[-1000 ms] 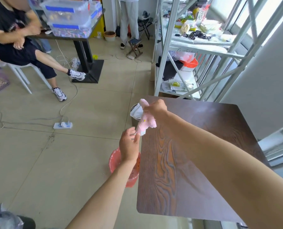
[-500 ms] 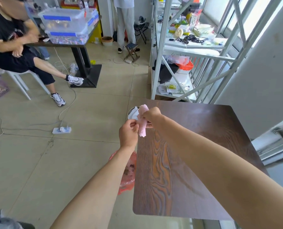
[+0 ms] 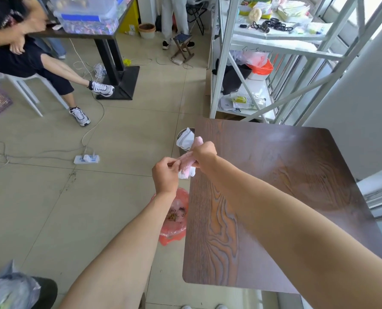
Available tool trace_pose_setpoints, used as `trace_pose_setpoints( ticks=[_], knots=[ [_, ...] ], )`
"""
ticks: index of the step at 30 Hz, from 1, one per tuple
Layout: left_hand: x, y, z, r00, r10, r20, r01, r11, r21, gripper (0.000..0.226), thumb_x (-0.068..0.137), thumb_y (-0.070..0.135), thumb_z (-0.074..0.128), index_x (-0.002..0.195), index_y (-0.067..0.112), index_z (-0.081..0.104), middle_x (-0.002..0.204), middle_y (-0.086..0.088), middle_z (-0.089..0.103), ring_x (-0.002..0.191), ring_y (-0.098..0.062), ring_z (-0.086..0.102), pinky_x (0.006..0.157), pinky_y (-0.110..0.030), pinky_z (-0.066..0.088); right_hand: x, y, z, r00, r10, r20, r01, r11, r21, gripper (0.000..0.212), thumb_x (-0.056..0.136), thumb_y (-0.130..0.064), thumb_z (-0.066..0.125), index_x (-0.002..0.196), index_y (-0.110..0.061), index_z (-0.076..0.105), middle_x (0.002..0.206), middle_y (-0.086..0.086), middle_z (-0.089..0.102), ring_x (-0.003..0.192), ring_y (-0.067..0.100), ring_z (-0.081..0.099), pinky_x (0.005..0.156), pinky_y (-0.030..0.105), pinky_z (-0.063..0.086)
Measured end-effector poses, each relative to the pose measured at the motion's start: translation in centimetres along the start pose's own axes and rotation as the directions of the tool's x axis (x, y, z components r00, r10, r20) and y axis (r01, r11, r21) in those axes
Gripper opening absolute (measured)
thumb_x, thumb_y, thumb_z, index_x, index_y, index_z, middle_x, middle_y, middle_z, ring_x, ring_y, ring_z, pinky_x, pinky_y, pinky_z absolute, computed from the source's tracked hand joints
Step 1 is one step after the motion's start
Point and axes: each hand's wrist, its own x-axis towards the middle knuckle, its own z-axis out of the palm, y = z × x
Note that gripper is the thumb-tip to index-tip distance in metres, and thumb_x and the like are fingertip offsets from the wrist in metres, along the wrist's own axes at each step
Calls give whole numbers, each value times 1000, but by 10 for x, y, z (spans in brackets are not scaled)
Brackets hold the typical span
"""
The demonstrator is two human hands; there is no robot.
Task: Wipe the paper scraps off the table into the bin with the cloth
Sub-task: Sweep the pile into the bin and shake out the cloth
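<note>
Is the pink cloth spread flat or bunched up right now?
Bunched up: the cloth is a rolled wad gripped between the right hand and left hand, off the table edge.

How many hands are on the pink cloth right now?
2: the right hand grips the pink cloth near the table's left edge; the left hand pinches its lower end.

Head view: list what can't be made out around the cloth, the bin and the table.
- Pink cloth: its middle is wrapped by the right hand, one end pinched by the left hand; any scraps caught in it are hidden.
- Bin with the red bag: partly behind the left forearm and the table edge; its contents are too small to identify.
- Table: near right part covered by the right arm.
</note>
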Motion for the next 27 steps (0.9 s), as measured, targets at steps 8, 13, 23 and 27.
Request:
trace_pose_setpoints(
  ticks=[8, 13, 23, 27],
  knots=[
    [16, -57, -11, 973, -227, -35, 228, 972, 57, 17, 86, 2, 59, 71, 7, 65, 68, -12, 72, 68, -26, 71, 73, -39, 58, -1, -1, 6, 991, -112, -72, 88, 957, -275, 43, 102, -35, 33, 129, -2, 44, 128, 17, 58, 117, 34, 57, 90, 38, 46],
    [34, -70, -7, 944, -325, 46, 299, 909, 291, 18, 88, 10, 60, 89, 2, 76, 93, -16, 74, 87, -32, 67, 71, -27, 47, 9, 3, 14, 978, -195, -72, 153, 910, -385, 35, 99, -26, 41, 125, -2, 44, 125, 19, 59, 116, 37, 57, 95, 41, 47],
    [55, -89, 15, 930, -361, 76, 288, 839, 461, 9, 79, 13, 70, 74, 19, 73, 112, -6, 62, 103, -29, 58, 90, -44, 47, 26, 5, 10, 962, -259, -88, 199, 884, -423, 34, 100, -30, 39, 119, -2, 46, 118, 18, 61, 109, 36, 60, 87, 42, 51],
    [55, -91, 19, 930, -357, 89, 277, 839, 468, 12, 79, 11, 71, 71, 19, 68, 114, -10, 53, 103, -29, 58, 90, -41, 48, 27, 5, 10, 965, -248, -82, 192, 886, -423, 33, 100, -27, 39, 120, -1, 45, 119, 18, 60, 110, 37, 60, 85, 40, 50]
  ],
)
